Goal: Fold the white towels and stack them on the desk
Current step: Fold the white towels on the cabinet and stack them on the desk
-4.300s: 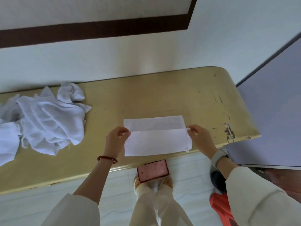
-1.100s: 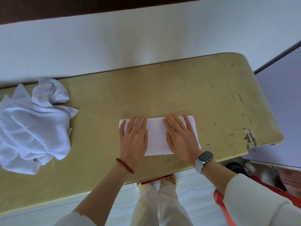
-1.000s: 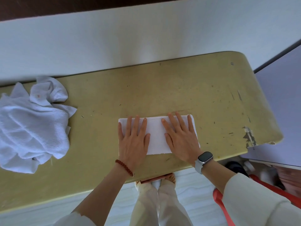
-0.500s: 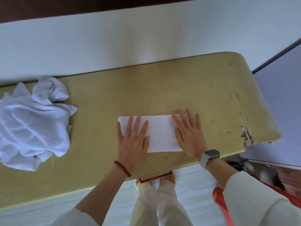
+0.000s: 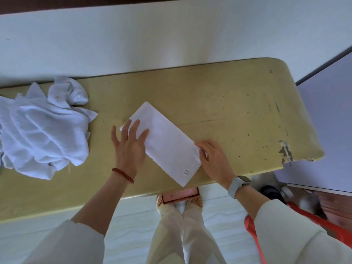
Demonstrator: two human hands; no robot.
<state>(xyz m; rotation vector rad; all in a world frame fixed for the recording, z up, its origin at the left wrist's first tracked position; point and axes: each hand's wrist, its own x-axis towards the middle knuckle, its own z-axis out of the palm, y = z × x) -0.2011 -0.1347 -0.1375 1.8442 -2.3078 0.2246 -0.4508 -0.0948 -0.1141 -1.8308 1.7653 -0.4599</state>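
folded towel (image 5: 165, 143): was square to the table (image 5: 228, 103) edge, now turned diagonal near the front edge | left hand (image 5: 131, 147): fingers spread flat on its upper-left end | right hand (image 5: 214, 159): now pinches its right edge | unfolded towels (image 5: 42, 130): heaped at left, unchanged

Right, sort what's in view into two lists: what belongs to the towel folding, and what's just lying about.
Belongs to the job:
- folded towel, lying askew on the desk
- heap of unfolded towels at the desk's left end
- left hand, fingers spread on the folded towel
- right hand, gripping its corner

Just lying about:
- pink box below the desk edge
- red object on the floor
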